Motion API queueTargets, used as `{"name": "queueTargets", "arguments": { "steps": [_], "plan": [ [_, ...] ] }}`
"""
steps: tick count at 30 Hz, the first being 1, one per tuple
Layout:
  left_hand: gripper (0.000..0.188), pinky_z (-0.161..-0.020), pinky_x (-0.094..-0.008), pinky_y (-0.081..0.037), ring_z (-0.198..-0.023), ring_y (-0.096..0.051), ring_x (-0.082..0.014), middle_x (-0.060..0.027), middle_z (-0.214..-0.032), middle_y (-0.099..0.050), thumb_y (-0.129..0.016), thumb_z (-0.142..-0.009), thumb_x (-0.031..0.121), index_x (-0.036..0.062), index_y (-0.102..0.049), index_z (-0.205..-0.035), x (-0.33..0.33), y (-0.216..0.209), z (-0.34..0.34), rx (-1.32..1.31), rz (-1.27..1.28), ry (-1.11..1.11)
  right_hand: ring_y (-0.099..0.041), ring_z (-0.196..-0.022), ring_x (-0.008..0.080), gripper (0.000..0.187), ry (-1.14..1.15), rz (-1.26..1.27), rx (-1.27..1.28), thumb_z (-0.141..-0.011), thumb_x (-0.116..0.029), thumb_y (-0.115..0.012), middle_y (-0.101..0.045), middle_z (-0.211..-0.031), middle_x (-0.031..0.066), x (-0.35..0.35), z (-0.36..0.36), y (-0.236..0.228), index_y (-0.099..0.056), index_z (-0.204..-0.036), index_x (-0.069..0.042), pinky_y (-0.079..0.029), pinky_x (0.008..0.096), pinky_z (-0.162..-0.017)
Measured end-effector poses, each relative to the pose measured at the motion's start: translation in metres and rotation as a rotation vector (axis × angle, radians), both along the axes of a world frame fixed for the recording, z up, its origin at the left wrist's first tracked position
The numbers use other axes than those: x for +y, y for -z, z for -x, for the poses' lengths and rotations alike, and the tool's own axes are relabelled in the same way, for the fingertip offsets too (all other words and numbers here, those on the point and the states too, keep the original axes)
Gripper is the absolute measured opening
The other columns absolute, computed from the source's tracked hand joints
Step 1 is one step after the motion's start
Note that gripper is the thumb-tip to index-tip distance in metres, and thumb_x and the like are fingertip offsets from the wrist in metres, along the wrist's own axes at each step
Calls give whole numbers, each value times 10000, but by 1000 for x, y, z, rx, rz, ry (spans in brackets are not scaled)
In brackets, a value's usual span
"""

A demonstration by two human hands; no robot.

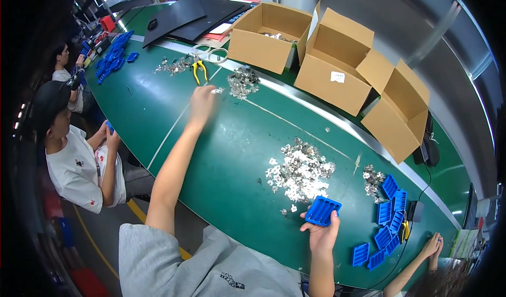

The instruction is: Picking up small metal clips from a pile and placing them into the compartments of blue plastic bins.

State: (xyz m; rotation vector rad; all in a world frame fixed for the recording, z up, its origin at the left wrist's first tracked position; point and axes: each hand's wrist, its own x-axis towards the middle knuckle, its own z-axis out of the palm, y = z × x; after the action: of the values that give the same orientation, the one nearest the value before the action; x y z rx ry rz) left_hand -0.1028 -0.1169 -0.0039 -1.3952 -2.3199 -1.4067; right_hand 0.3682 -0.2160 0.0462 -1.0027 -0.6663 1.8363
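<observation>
My left hand [202,106] is stretched far out over the green table, smeared by motion, its fingers drawn together. A small shiny metal piece [217,90] shows at its fingertips, beside a pile of small metal pieces [243,83]. Close to my body, my right hand [322,236] grips a blue slotted plastic battery holder [322,211], its open side facing up. Just beyond that holder lies a larger heap of bright metal pieces [299,170]. Several more blue battery holders [389,226] are clustered to the right of my right hand.
Open cardboard boxes [332,78] line the table's far edge. Yellow-handled pliers [200,72] lie beyond my left hand near another metal pile [174,65]. A smaller pile [373,182] sits at right. Co-workers sit at left [87,165]; another person's hands [433,246] are at right.
</observation>
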Motion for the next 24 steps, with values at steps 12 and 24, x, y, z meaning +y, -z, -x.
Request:
{"name": "queueTargets", "arguments": {
  "steps": [12, 24],
  "plan": [
    [150, -751, -342, -495, -829, -624, -242, -130, -912, -645, -640, -847, 100, 30, -683, -972, 4, -15, -48, 121, 206, 114, -658, -792, 318, 515, -23, -12, -11, -959, -397, -452, -614, -966, 224, 0, -4, -5, -511, -1153, 77, -542, 360, -514],
    [238, -796, -326, -497, -885, -616, -228, -101, -950, -654, -638, -743, -17, 29, -677, -973, -78, -69, -265, -291, 154, 963, -585, -1108, 339, 497, -38, -19, 100, -967, -375, -475, -572, -1216, 205, 6, 2, -4, -497, -1231, 45, -530, 458, -823]
  ]
}}
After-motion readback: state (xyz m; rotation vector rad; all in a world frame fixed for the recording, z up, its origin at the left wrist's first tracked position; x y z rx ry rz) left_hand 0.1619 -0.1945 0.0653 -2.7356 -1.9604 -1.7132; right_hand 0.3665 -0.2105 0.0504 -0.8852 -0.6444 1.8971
